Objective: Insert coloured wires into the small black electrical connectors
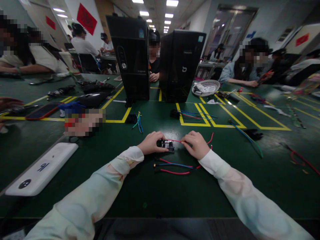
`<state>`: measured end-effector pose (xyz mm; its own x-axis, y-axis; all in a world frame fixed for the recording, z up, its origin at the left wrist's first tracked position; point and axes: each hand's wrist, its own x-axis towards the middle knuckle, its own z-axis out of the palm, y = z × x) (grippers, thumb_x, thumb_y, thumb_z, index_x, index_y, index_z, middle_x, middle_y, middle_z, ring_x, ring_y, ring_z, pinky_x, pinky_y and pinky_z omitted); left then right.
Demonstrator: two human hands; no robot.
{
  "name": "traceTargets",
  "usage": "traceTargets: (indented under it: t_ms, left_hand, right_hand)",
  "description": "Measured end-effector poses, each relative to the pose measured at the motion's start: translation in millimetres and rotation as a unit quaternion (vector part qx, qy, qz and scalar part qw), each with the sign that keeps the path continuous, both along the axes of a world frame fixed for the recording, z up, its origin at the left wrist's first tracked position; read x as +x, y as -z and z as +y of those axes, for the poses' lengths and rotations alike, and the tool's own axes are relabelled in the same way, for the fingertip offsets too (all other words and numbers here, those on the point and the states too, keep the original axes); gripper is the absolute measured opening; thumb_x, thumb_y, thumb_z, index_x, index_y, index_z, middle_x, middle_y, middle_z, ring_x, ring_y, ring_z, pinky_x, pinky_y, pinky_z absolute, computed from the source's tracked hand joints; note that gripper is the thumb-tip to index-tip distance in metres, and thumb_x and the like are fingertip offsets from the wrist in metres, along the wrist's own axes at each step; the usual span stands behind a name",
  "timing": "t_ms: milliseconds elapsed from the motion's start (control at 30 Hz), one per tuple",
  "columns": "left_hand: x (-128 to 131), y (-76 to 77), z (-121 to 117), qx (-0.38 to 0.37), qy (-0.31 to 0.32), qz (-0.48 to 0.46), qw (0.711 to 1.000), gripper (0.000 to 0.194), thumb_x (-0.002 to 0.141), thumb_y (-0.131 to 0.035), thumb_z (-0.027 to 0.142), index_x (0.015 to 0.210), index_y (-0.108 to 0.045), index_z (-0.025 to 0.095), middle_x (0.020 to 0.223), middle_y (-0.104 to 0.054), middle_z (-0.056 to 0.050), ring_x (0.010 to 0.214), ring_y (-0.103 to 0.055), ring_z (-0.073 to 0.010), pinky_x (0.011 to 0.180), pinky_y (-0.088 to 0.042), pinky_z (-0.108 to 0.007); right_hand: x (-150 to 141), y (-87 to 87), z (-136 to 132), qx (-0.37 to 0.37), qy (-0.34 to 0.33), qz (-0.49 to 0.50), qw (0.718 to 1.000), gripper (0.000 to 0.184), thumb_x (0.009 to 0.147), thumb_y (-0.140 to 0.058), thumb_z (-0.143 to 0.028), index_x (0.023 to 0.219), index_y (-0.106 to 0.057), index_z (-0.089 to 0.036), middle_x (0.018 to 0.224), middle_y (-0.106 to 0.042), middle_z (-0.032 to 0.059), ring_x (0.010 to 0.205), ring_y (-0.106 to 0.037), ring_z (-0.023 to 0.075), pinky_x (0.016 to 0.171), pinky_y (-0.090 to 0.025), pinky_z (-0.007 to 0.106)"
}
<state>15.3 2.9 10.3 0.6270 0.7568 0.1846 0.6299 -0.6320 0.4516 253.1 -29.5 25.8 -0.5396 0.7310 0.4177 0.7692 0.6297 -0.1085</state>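
My left hand grips a small black plastic housing on the green table, thumb at its near side and fingers at its far side. A red wire runs from the housing to my right hand, whose thumb and forefinger pinch it. Whether the wire's end is seated in the housing cannot be made out. Closer to me lie several loose wires: a blue wire and a red wire among them, with small terminals at their left ends. Another red piece shows beyond my right hand.
Two black computer towers stand ahead. Black connectors with coloured wires lie before them. A white basket sits at the right, a white device marked 16 at the left. Yellow tape marks the table. Other people sit around.
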Motion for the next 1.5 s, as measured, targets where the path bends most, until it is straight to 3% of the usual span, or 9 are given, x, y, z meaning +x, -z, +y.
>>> traceTargets:
  t_ms: [133, 367, 567, 700, 1000, 1233, 1500]
  left_hand:
    - [0.3, 0.0, 0.2, 0.002, -0.001, 0.002, 1.0, 0.042, 0.066, -0.064, 0.054, 0.088, -0.055, 0.019, 0.093, -0.054, -0.002, 0.087, -0.047, -0.0202, 0.076, -0.036, -0.031]
    - [-0.3, 0.1, 0.8, -0.002, -0.002, 0.001, 1.0, 0.042, 0.066, -0.064, 0.054, 0.088, -0.055, 0.02, 0.094, -0.054, -0.002, 0.086, -0.048, -0.02, 0.077, -0.035, -0.031]
    - [0.4, 0.4, 0.9, -0.002, -0.002, 0.004, 1.0, 0.042, 0.066, -0.064, 0.054, 0.088, -0.055, 0.02, 0.094, -0.054, -0.002, 0.087, -0.047, -0.0201, 0.077, -0.036, -0.031]
    - [0.5, 0.8, 0.8, 0.004, 0.0, 0.005, 1.0, 0.042, 0.066, -0.064, 0.053, 0.088, -0.054, 0.019, 0.093, -0.054, -0.002, 0.086, -0.047, -0.02, 0.076, -0.036, -0.031]
    - [0.2, -1.1, 0.4, -0.004, -0.002, 0.007, 1.0, 0.042, 0.066, -0.064, 0.053, 0.088, -0.054, 0.019, 0.093, -0.054, -0.002, 0.087, -0.047, -0.0202, 0.076, -0.036, -0.031]
    - [0.4, -2.0, -0.7, -0.009, -0.007, 0.001, 1.0, 0.041, 0.066, -0.064, 0.053, 0.087, -0.055, 0.02, 0.093, -0.054, -0.002, 0.087, -0.047, -0.0203, 0.076, -0.036, -0.031]
    - [0.1, 1.5, 1.4, -0.001, 0.0, -0.002, 1.0, 0.043, 0.066, -0.064, 0.055, 0.088, -0.055, 0.02, 0.093, -0.054, -0.002, 0.087, -0.048, -0.0203, 0.075, -0.036, -0.031]
  right_hand:
    - [-1.4, 0.8, 1.0, 0.026, 0.039, 0.003, 0.999, 0.017, 0.086, -0.045, -0.026, 0.082, -0.061, -0.02, 0.08, -0.065, 0.0033, 0.081, -0.047, 0.0184, 0.074, -0.027, 0.034]
    - [0.2, -3.1, -2.8, 0.004, -0.013, 0.014, 1.0, 0.015, 0.084, -0.047, -0.023, 0.08, -0.061, -0.02, 0.077, -0.065, 0.0029, 0.081, -0.047, 0.0182, 0.073, -0.027, 0.033]
    - [-2.4, -2.0, -1.6, 0.027, 0.03, 0.014, 0.999, 0.017, 0.086, -0.045, -0.025, 0.083, -0.061, -0.02, 0.08, -0.065, 0.0033, 0.081, -0.046, 0.0187, 0.074, -0.027, 0.034]
    - [-3.5, -5.5, -4.6, 0.049, 0.016, 0.026, 0.998, 0.02, 0.088, -0.043, -0.026, 0.082, -0.061, -0.019, 0.078, -0.064, 0.0032, 0.08, -0.045, 0.0183, 0.075, -0.027, 0.034]
    - [-2.8, -0.9, 0.2, 0.039, 0.031, 0.03, 0.998, 0.019, 0.087, -0.044, -0.026, 0.084, -0.061, -0.02, 0.08, -0.065, 0.0036, 0.08, -0.045, 0.0188, 0.072, -0.027, 0.033]
    - [-0.4, -2.2, -1.5, 0.011, -0.006, 0.034, 0.999, 0.017, 0.085, -0.046, -0.024, 0.082, -0.062, -0.02, 0.079, -0.065, 0.0036, 0.08, -0.047, 0.0182, 0.072, -0.029, 0.033]
    - [-2.2, 1.5, 0.9, 0.016, 0.031, 0.03, 0.999, 0.016, 0.085, -0.046, -0.024, 0.082, -0.062, -0.02, 0.079, -0.066, 0.0036, 0.08, -0.047, 0.0184, 0.07, -0.029, 0.033]
